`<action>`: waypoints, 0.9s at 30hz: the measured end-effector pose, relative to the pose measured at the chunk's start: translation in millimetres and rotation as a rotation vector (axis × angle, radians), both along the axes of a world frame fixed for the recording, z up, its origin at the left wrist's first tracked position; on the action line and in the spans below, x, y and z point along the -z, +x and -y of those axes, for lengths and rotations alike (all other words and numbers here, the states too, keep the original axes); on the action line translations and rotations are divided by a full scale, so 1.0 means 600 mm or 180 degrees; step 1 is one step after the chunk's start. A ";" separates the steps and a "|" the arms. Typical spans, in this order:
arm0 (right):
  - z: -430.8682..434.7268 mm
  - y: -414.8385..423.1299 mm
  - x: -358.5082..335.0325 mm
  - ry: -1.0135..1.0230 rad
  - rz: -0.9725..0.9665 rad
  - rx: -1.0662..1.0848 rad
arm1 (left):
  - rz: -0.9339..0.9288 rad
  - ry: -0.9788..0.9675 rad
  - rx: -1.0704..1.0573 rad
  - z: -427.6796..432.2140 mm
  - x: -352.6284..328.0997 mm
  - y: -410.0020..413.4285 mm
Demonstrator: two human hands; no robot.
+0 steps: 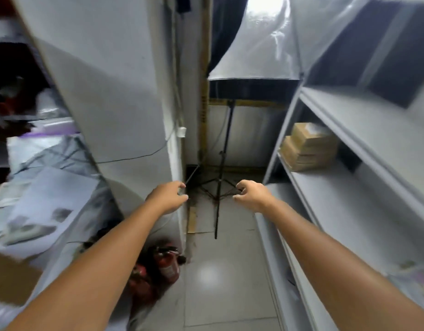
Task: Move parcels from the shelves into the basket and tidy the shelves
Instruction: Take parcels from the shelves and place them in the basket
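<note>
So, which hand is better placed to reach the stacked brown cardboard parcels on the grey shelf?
Right, probably. The right hand is empty beside the grey shelf holding the stacked brown cardboard parcels; the left hand would have to cross over.

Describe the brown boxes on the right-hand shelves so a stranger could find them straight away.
Look at the grey shelving on the right of the aisle. At its far end, near the black tripod stand, sits a stack of brown cardboard parcels. They are the only brown cardboard there.
</note>
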State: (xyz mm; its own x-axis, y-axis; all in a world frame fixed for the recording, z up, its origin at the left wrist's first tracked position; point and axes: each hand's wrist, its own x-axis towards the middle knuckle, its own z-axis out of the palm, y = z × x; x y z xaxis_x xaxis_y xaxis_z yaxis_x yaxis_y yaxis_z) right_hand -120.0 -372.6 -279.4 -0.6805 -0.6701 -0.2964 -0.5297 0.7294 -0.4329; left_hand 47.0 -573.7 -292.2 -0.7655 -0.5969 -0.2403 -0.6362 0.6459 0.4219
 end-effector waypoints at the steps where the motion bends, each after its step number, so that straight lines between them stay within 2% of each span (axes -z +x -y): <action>1: -0.008 -0.017 0.000 -0.0002 0.0003 0.0135 | -0.0013 0.0030 0.0115 0.002 0.002 -0.030; 9: -0.084 -0.142 0.033 -0.0024 0.0094 0.1097 | 0.0080 0.0131 0.0920 -0.005 0.042 -0.256; 20: -0.144 -0.374 0.098 -0.0438 0.0116 0.1899 | 0.0142 -0.0109 0.1461 -0.056 0.075 -0.551; 27: -0.139 -0.501 0.123 -0.0818 0.0132 0.2449 | 0.0004 0.0065 0.1645 -0.065 0.087 -0.724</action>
